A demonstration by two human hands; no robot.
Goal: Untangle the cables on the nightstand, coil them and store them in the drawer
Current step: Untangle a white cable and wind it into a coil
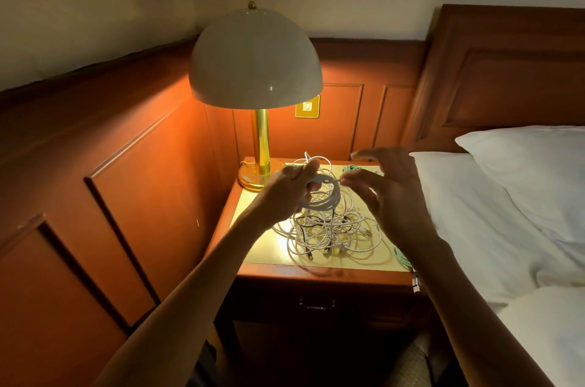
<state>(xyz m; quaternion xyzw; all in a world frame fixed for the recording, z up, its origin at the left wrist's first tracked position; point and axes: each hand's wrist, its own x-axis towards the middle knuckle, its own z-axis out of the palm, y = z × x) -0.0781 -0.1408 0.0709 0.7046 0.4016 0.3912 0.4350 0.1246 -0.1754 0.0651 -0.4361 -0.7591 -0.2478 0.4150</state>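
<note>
A tangle of white and dark cables (pixel 329 228) lies on the nightstand's gold top (pixel 262 247). My left hand (pixel 289 187) grips a partly wound white coil (pixel 319 196) above the pile. My right hand (pixel 389 193) hovers just right of the coil with fingers spread; its thumb and forefinger meet the coil's loose end, though the contact is blurred. A green cable (pixel 351 169) lies at the back of the top, and another green stretch (pixel 400 257) hangs over the right front corner. The drawer (pixel 316 304) below is closed, its handle facing me.
A dome-shaded brass lamp (pixel 256 70) stands lit at the nightstand's back left. Wood panelling (pixel 152 171) walls in the left side and back. The bed with white sheets and a pillow (pixel 522 184) sits close on the right. A wall switch (pixel 307 106) is behind.
</note>
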